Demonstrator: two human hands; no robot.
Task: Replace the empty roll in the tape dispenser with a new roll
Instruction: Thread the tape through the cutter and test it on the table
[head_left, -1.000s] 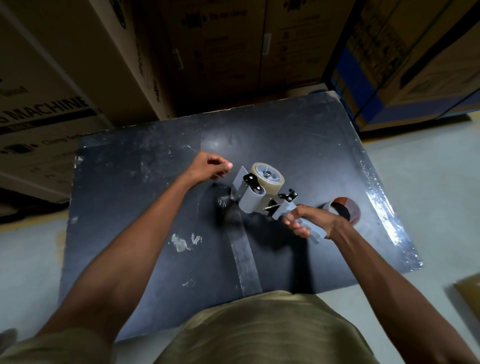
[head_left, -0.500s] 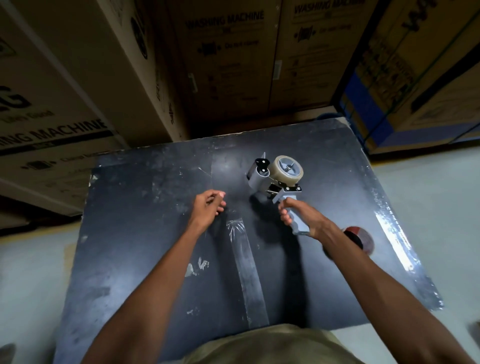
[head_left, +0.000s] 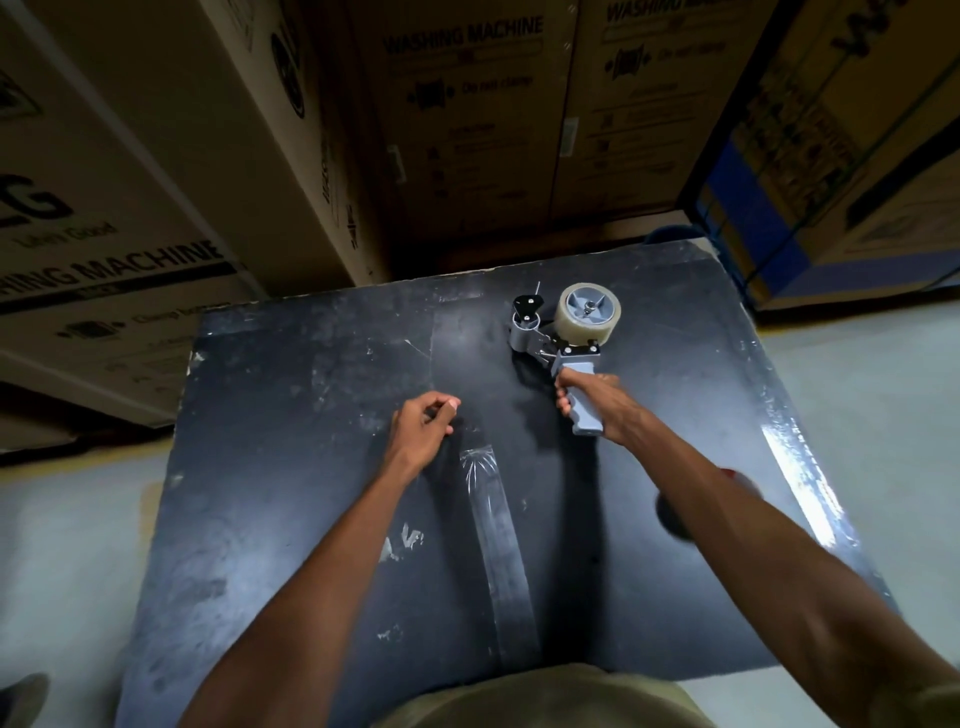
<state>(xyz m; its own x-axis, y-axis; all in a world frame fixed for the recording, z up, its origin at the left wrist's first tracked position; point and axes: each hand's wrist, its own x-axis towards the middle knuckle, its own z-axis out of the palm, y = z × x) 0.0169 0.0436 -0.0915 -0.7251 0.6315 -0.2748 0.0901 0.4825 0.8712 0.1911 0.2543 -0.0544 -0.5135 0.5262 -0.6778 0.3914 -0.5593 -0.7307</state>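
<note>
gripping dispenser (head_left: 558, 332) handle w/ r hand (head_left: 597, 410); l hand (head_left: 423, 426) fisted.

Scuffed bench, plastic dispenser

The black bench (head_left: 291, 395) looks matt and scratched, glossy at its 3 o'clock edge; the tape dispenser (head_left: 563, 338) is smooth grey plastic carrying a translucent glossy tape roll (head_left: 587, 325); cardboard boxes (head_left: 130, 171) look matt.

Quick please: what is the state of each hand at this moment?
Left hand: fingers curled, pinching together; whether it holds anything cannot be told.
Right hand: grips the handle of the tape dispenser.
</note>
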